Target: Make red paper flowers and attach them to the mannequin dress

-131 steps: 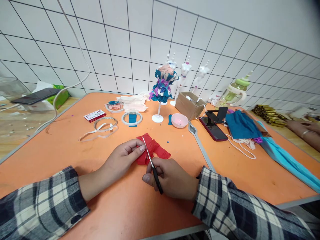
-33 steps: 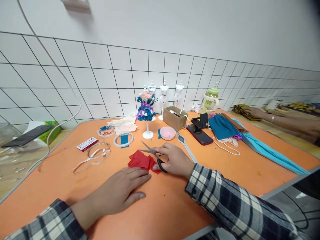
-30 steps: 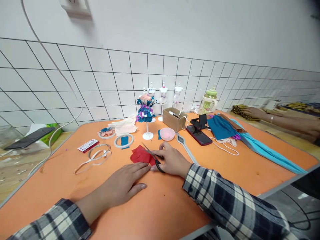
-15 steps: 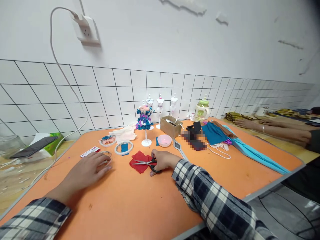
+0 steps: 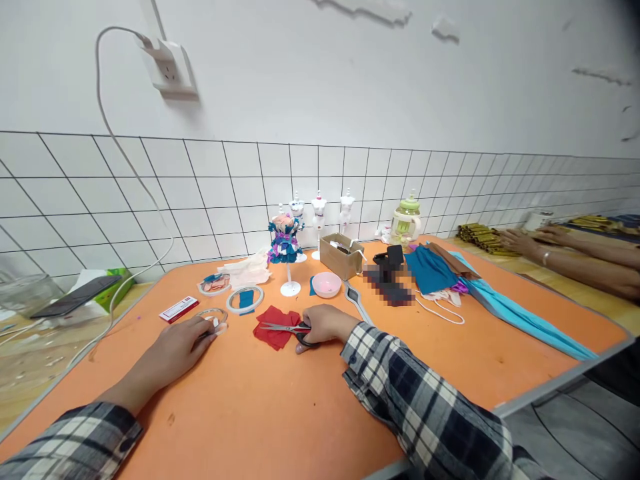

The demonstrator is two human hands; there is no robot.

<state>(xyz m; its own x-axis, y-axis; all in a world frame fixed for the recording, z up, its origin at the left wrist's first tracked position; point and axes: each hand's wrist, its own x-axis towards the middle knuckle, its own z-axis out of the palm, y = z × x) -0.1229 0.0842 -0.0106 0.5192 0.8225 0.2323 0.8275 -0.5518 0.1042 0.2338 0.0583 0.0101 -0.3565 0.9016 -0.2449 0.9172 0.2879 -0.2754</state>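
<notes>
My right hand (image 5: 325,325) is closed round the black handles of a pair of scissors (image 5: 283,327). The metal blades point left and lie over a piece of red cloth (image 5: 274,339) on the orange table. Over to the left, my left hand (image 5: 180,348) rests low on the tabletop with its fingers curled together. At its fingertips is a small clear-whitish thing (image 5: 217,323), too small to name. Just behind it lies a thin clear ring (image 5: 213,311). A red-and-white box (image 5: 179,309) sits behind that hand.
Behind the hands stand a white ring (image 5: 245,299), a small dress form in ruffled cloth (image 5: 286,243), a pink bowl (image 5: 327,285) and a cardboard box (image 5: 341,256). Blue fabric (image 5: 431,268) and a bottle (image 5: 406,221) are at right. Another person's hands (image 5: 525,243) rest beyond.
My left hand has lowered and curled its fingers beside the clear ring. My right hand still holds the scissors over the red cloth. The view has shifted slightly.
</notes>
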